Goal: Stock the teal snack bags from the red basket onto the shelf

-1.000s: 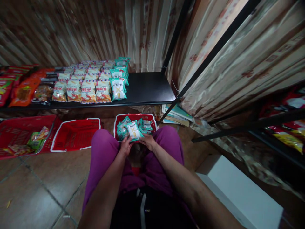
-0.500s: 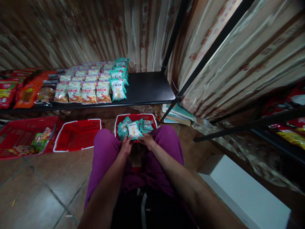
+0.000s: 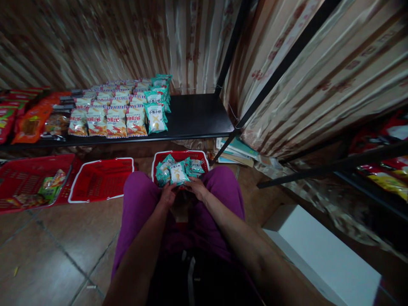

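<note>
A teal and white snack bag (image 3: 178, 172) is held between my two hands, its printed front facing up. My left hand (image 3: 168, 194) grips its lower left corner, and my right hand (image 3: 196, 188) has the lower right one. Just beyond my knees is a small red basket (image 3: 154, 163) with a white rim, and several more teal snack bags (image 3: 195, 166) lie inside it. The held bag is over the near side of this basket. On the black shelf above, a column of matching teal bags (image 3: 156, 118) stands at the right end of the row.
White and orange snack bags (image 3: 116, 122) fill the black shelf (image 3: 199, 112) left of the teal column. Two more red baskets (image 3: 102, 180) sit on the floor at left. Books (image 3: 237, 148) lie by the shelf leg. A white box (image 3: 325, 250) stands at my right.
The view has shifted slightly, so the shelf and baskets appear a little further left. My hands keep the same hold on the snack bag.
</note>
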`<state>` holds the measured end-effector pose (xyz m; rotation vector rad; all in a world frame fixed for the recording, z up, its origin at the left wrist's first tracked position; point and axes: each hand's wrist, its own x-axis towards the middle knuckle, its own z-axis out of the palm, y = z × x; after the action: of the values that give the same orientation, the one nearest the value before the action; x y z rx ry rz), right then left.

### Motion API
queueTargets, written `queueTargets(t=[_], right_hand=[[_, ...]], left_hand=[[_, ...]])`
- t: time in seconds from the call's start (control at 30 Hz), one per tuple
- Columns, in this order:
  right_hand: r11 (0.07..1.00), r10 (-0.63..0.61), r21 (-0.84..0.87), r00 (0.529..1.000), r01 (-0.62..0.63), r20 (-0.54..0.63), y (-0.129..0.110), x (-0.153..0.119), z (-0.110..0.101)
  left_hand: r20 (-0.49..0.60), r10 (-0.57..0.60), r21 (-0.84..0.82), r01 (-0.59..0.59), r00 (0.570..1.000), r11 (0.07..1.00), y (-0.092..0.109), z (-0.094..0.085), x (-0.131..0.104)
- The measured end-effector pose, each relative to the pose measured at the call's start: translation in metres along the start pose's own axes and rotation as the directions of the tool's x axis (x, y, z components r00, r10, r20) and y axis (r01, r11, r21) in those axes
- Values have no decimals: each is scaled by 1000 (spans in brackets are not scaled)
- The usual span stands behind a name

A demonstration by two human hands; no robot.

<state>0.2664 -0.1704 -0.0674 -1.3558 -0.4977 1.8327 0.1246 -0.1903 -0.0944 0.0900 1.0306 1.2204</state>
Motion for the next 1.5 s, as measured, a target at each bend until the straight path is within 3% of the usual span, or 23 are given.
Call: queueTargets(t=[1.13,1.5], right_hand=[[995,-91,-30,995,90,-39,7,4,2],[987,-142,-87,988,137,-53,0,1,9]], left_hand=[[-8,-10,94,11,1000,996,3,12,-8],[-76,84,89,-77,994,993,9,18,-3]])
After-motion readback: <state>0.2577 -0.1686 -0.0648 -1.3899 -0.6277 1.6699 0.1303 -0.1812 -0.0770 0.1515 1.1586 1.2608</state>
